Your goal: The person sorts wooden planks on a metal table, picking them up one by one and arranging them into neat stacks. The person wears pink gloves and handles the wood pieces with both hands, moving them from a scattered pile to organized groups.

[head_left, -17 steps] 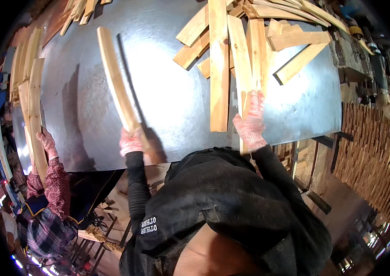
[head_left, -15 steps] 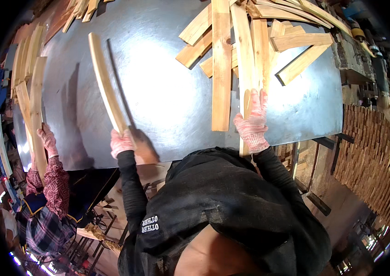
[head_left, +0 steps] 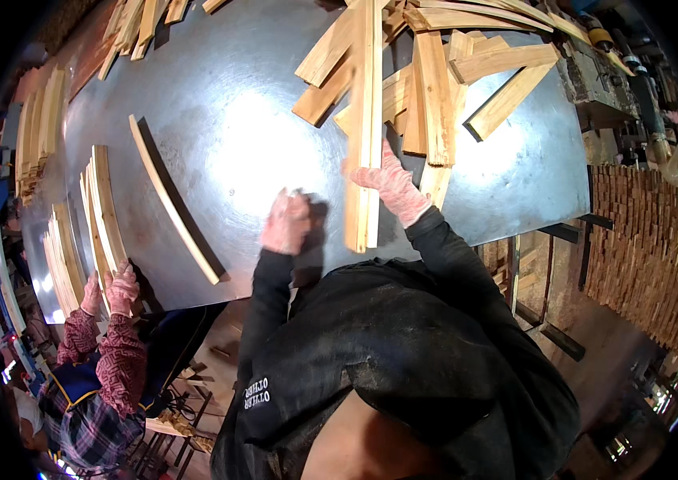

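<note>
My right hand point(head_left: 396, 189), in a pinkish-white knit glove, grips a pair of long pale wooden strips point(head_left: 366, 120) set side by side, its thumb across them. They point away from me over the metal table point(head_left: 219, 72). To the left, my gloved left hand point(head_left: 286, 222) is above the table near its front edge, holding nothing, slightly blurred, with fingers loosely bent and apart. A curved wooden strip point(head_left: 169, 196) lies by itself farther left. Beyond my right hand, several wooden strips point(head_left: 435, 100) lie in a loose, crossed pile.
At the left, a co-worker's gloved hands point(head_left: 115, 290) handle upright wooden strips point(head_left: 105, 208) beside other grouped strips point(head_left: 63, 252). More strips point(head_left: 143, 24) lie at the far left. A large stack of wood pieces point(head_left: 643, 248) stands right of the table, below machinery point(head_left: 607, 100).
My left hand has let go of the curved strip, which now lies on the table, and moved right. My right hand has shifted left and now grips long strips. The co-worker's strips have moved onto the table.
</note>
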A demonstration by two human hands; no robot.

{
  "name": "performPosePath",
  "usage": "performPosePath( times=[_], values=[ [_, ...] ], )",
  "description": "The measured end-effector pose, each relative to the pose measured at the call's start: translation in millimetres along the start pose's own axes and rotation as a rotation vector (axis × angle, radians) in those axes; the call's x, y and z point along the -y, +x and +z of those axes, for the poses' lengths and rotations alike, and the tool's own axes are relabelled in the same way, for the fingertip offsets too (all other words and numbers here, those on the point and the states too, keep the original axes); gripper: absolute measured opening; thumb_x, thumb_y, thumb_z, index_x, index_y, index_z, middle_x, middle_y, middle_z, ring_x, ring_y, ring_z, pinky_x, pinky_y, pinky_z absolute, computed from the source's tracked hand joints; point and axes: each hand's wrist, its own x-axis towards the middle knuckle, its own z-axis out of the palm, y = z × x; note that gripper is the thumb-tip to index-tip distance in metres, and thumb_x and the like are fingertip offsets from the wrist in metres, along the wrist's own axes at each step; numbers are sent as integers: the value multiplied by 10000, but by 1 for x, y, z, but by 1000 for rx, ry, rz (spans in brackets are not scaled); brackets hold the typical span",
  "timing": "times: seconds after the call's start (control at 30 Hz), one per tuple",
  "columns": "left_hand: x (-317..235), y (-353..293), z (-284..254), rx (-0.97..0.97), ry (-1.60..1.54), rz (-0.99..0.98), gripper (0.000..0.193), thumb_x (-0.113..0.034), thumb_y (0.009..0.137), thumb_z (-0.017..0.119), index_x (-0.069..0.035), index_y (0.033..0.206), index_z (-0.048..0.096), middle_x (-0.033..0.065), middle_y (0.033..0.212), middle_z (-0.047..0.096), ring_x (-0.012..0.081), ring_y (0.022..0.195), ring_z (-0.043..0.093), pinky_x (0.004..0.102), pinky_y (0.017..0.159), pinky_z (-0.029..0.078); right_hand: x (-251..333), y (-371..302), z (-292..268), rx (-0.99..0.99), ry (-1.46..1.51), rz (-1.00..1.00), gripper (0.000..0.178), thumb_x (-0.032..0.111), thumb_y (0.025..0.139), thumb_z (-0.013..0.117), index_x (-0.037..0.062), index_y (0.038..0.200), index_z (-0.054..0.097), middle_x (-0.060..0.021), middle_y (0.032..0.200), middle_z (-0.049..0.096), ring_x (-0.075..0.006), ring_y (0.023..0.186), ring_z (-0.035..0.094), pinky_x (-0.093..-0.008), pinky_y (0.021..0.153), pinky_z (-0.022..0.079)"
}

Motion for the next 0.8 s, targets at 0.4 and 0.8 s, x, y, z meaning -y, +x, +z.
performPosePath(
  times=[0.4,0.8],
  values=[
    [-2,-4,135,-9,673,-122,709,-303,742,786,5,1295,468,168,1102,639,294,897,672,441,762,588,56,30,-60,-691,-1218,319,1065,421,711,791,39,1490,174,-343,1414,357,-488,1330,365,-488,1103,327],
    [3,-18,30,-376,624,135,494,-126,818,752,-19,1249,536,88,1039,663,218,967,651,350,887,542,97,-124,-78,-205,83,118,743,261,764,705,-31,1378,406,-110,1040,654,-167,864,658,-293,729,557]
  ],
)
